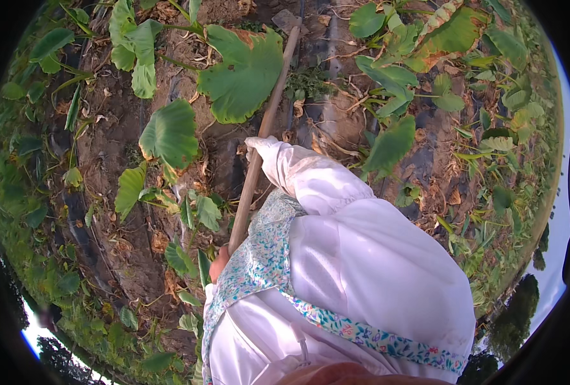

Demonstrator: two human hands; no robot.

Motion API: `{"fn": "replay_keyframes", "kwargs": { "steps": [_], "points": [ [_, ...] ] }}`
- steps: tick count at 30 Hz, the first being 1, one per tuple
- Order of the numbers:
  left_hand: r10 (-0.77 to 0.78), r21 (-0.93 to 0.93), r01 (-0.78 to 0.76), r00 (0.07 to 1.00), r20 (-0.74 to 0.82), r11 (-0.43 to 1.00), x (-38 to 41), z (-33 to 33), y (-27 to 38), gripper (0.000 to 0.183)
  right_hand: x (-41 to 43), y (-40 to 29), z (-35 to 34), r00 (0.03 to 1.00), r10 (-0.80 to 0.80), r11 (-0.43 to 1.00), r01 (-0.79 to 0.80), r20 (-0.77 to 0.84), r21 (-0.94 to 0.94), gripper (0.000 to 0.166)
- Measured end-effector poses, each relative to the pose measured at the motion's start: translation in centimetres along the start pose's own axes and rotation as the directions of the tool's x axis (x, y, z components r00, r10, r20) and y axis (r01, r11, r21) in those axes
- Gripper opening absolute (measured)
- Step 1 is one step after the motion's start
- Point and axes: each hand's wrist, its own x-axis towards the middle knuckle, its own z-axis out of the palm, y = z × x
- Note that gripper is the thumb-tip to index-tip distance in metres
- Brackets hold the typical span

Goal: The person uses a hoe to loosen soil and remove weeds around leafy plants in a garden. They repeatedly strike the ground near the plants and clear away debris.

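Observation:
A long wooden handle [276, 89] runs aslant from beside my apron up to a flat, soil-covered tool head [286, 21], which looks like a hoe blade, on the ground at the top. My right hand [261, 146], in a whitish glove, grips the handle around its middle. Lower down, my bare left hand [219, 263] is closed around the handle's near end, partly hidden by my floral apron [261, 250]. A large green leaf [241, 72], like a taro leaf, hangs just left of the handle. Small weeds [309, 83] grow to the right of it.
Broad-leaved plants stand in rows on both sides, with another leaf [170, 134] left of my right hand and a leaf [391, 144] to its right. Black plastic mulch film [415, 168] partly covers the brown soil [121, 183]. Dry, withered leaves and stems litter the ground.

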Motion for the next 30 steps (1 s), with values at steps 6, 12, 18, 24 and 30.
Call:
{"fn": "replay_keyframes", "kwargs": {
  "steps": [6, 12, 18, 24, 30],
  "points": [
    [0.054, -0.068, -0.058, 0.997, -0.051, 0.996, -2.8, 1.8, -3.1, 0.035, -2.7, 3.6, 0.2, 0.986, 0.129, 0.987, -0.138, -0.11, -0.078, 0.013],
    [-0.128, 0.107, 0.127, 0.992, -0.005, 0.986, -13.3, 6.0, -17.3, 0.028, -7.1, 16.4, -0.7, 0.907, 0.409, 0.908, -0.392, 0.102, -0.148, 0.019],
    [-0.145, 0.323, 0.212, 0.965, -0.22, 0.922, -22.5, 2.6, -19.9, 0.019, -6.5, 22.4, 0.7, 0.773, 0.632, 0.742, -0.586, 0.048, -0.325, 0.021],
    [-0.188, 0.312, 0.231, 0.969, -0.162, 0.922, -18.4, 11.8, -28.8, 0.025, -2.4, 25.4, -1.3, 0.867, 0.497, 0.755, -0.427, 0.01, -0.498, 0.023],
    [0.022, 0.132, 0.012, 0.967, -0.254, 0.991, -10.1, 13.0, -25.4, 0.027, -5.4, 15.9, 1.1, 1.0, 0.022, 0.959, -0.02, 0.005, -0.282, 0.036]
  ]
}}
